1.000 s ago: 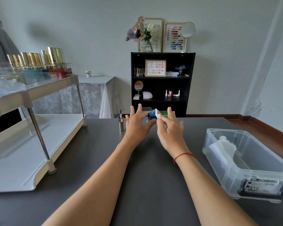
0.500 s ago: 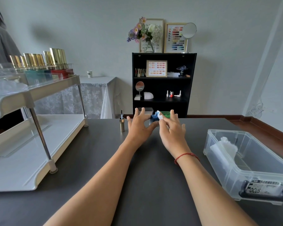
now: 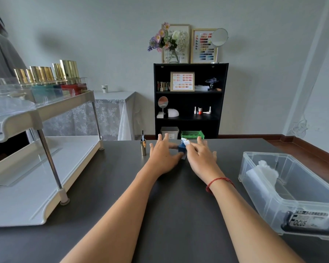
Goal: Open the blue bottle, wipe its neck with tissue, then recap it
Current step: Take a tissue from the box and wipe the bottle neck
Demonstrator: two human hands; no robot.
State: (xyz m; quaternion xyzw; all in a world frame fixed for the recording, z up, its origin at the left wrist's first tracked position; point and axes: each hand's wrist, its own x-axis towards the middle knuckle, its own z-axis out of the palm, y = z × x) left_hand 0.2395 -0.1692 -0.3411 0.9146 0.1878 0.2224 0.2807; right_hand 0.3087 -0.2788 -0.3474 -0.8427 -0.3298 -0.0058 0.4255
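Note:
A small blue bottle (image 3: pixel 181 148) stands open on the dark table (image 3: pixel 171 196), far in front of me. My left hand (image 3: pixel 162 155) steadies it from the left with thumb and fingers around its body. My right hand (image 3: pixel 200 155) pinches a white tissue (image 3: pixel 185 142) against the bottle's neck. The bottle's gold cap (image 3: pixel 143 147) stands upright on the table to the left of my left hand, its brush pointing up. Most of the bottle is hidden by my fingers.
A clear plastic box (image 3: pixel 291 188) holding tissue sits at the right. A white two-tier rack (image 3: pixel 36 168) with gold-capped bottles on top stands at the left. A black shelf (image 3: pixel 190 99) stands beyond the table. A person is partly visible at far left.
Both hands stay on the bottle, and the tissue has shifted slightly around the neck. The view has tilted a little. The cap has not moved.

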